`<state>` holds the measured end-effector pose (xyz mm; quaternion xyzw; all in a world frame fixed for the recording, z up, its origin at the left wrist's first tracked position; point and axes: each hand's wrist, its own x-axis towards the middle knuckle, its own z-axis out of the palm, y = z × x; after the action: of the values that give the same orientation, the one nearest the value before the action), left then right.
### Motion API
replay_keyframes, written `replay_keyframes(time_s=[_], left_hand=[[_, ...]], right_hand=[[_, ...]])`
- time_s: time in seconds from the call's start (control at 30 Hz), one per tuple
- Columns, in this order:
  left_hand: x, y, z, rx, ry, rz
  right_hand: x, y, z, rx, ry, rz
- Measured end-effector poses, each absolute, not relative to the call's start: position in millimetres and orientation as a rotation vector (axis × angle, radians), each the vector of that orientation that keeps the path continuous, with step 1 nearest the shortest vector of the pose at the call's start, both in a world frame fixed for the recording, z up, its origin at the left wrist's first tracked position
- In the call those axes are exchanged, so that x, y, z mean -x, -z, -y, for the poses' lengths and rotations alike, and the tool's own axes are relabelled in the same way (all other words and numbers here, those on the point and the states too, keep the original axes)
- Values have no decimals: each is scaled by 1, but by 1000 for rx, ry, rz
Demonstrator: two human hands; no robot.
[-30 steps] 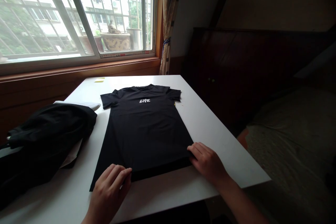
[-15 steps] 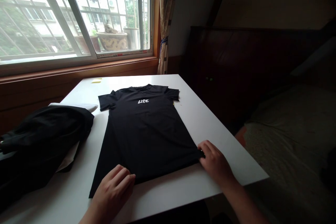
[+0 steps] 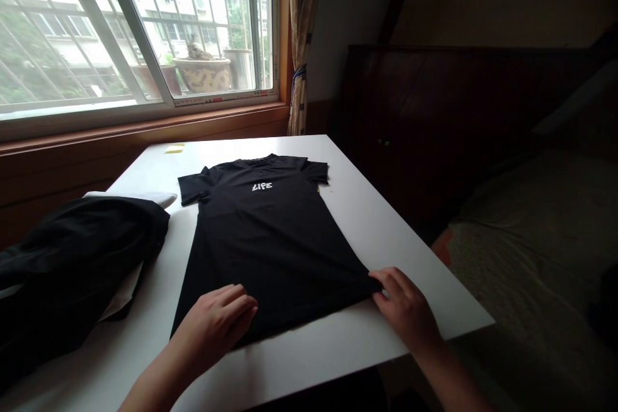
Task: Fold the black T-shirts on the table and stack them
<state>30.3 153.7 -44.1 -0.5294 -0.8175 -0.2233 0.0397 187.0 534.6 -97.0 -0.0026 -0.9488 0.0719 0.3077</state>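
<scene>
A black short-sleeved T-shirt [image 3: 270, 238] lies spread on the white table, its collar toward the window and its hem toward me. White lettering marks its chest. My right hand [image 3: 403, 302] pinches the T-shirt's lower right corner between thumb and fingers. Over the lower left part of the shirt is my left hand [image 3: 222, 318], its fingers curled together. Its fingertips face away from view, so whether cloth is in them is hidden. My left wrist and forearm cover part of the hem and the lower left corner.
A heap of dark clothing [image 3: 87, 257] with some white cloth lies on the left of the white table [image 3: 386, 238]. Yellow paper slips [image 3: 174, 149] rest at the far left corner. Behind stand a barred window [image 3: 145, 26] and a tied curtain [image 3: 300, 64].
My left hand has moved up and slightly right from the hem over the shirt. My right hand has shifted slightly right, drawing the shirt's corner outward.
</scene>
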Motion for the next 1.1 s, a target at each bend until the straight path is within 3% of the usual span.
replay_keyframes(time_s=[0.27,0.53,1.1], left_hand=[[25,18,-275,1772,525,2349],[41,43,-391,1948,340,2226],[55,53,-426,2216,49,1839]], right_hand=[[-193,99,-538,36,-171,2509],[-196,101,-537,71,-136,2484],[-201,101,-536,80,-225,2489]])
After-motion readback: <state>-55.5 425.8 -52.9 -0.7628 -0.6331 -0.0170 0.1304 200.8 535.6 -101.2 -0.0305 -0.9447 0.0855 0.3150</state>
